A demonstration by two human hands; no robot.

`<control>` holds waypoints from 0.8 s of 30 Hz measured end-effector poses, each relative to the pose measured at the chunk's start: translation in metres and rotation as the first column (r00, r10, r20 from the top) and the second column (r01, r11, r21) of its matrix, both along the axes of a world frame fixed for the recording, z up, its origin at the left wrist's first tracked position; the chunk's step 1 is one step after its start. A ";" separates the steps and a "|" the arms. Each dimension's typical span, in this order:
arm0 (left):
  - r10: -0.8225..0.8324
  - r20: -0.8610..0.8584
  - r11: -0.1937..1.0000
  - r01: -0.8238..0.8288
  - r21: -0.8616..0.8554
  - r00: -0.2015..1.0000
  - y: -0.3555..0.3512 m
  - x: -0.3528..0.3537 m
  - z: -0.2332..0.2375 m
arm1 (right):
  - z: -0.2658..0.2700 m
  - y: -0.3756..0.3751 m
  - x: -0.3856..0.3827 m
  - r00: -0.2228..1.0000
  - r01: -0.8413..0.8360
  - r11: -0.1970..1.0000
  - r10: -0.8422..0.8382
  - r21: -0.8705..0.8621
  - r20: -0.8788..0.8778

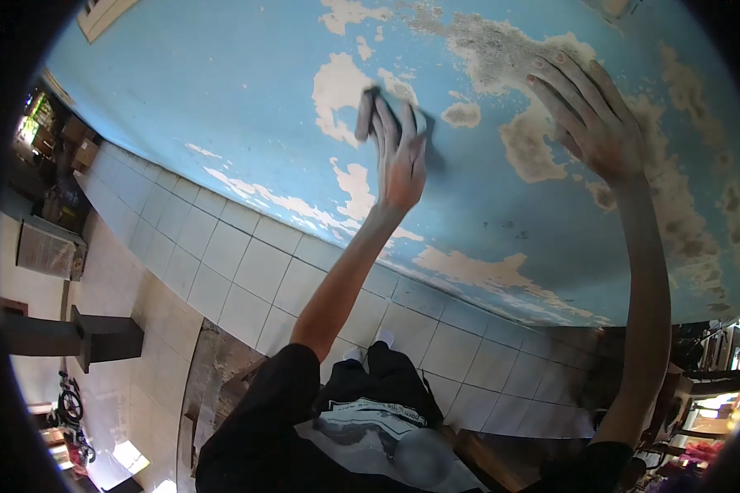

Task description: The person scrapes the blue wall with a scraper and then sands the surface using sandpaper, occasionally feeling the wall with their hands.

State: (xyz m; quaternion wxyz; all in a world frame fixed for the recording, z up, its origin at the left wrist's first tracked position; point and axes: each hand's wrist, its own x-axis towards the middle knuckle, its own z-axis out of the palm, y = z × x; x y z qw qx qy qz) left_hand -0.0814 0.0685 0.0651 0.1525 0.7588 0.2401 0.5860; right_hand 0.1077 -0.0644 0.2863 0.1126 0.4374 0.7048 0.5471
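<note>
A blue painted wall (255, 90) with peeled whitish patches fills the upper part of the head view. My left hand (400, 156) presses a grey piece of sandpaper (364, 117) against it, beside a bare patch (335, 86). The sandpaper shows at the edges of the fingers; the rest is hidden under them. Farther right, my right hand (604, 135) lies flat on the wall with fingers stretched out. Its fingertips touch a rough grey patch (493, 53), and I see nothing held in it.
White floor tiles (242, 255) run along the wall's foot, where my feet stand. A dark post (107, 338) and a bicycle (70, 403) are at the left. Wooden boards (214, 370) lie behind me on the left. Cluttered furniture (674, 403) stands at the lower right.
</note>
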 end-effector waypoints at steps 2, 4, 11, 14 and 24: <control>0.028 0.057 0.999 -0.025 -0.038 0.998 0.002 0.001 0.037 | -0.002 0.000 0.000 1.000 0.007 1.000 -0.007 0.009 0.009; 0.057 0.051 0.998 -0.058 0.018 0.997 0.005 0.007 0.048 | 0.000 -0.001 -0.002 0.999 0.018 1.000 -0.019 0.018 0.027; -0.009 0.185 0.993 0.031 -0.113 0.983 -0.003 0.002 0.051 | 0.002 -0.001 0.001 1.000 0.004 1.000 -0.004 -0.021 0.009; 0.084 0.170 0.988 -0.059 -0.146 0.982 -0.007 0.003 0.047 | 0.001 -0.004 -0.004 1.000 0.002 0.999 -0.003 -0.044 -0.023; 0.029 0.164 0.969 0.013 -0.248 0.986 -0.001 0.005 0.041 | 0.004 -0.004 -0.003 0.999 0.032 0.998 -0.034 -0.054 -0.040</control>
